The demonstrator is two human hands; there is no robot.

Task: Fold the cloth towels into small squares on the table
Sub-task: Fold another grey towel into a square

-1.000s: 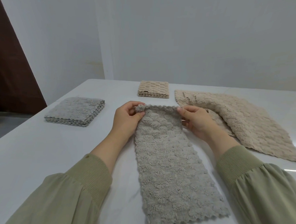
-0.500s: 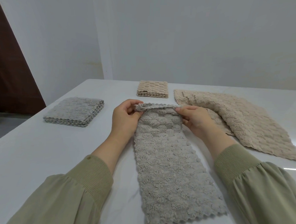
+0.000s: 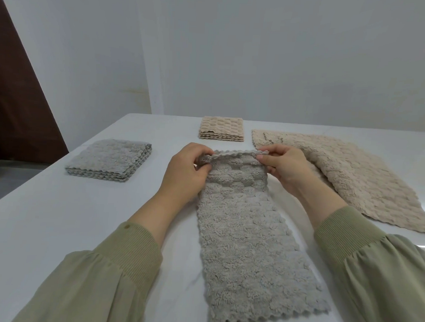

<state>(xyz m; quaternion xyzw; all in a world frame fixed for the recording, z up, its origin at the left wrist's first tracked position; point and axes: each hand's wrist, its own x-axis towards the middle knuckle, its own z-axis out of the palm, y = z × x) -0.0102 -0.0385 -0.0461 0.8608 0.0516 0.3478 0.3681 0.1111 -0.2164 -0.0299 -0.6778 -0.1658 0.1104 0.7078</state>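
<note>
A grey towel (image 3: 246,239), folded into a long strip, lies on the white table (image 3: 55,226) and runs from its near edge toward the middle. My left hand (image 3: 185,170) pinches the strip's far left corner. My right hand (image 3: 283,168) pinches the far right corner. The far edge is lifted a little off the table between both hands. The rest of the strip lies flat.
A stack of folded grey towels (image 3: 109,162) sits at the left. A stack of folded beige towels (image 3: 221,131) sits at the back middle. Unfolded beige towels (image 3: 348,177) lie spread at the right, just beyond my right hand.
Both hands have raised the strip's far edge slightly off the table. The grip on the corners is the same.
</note>
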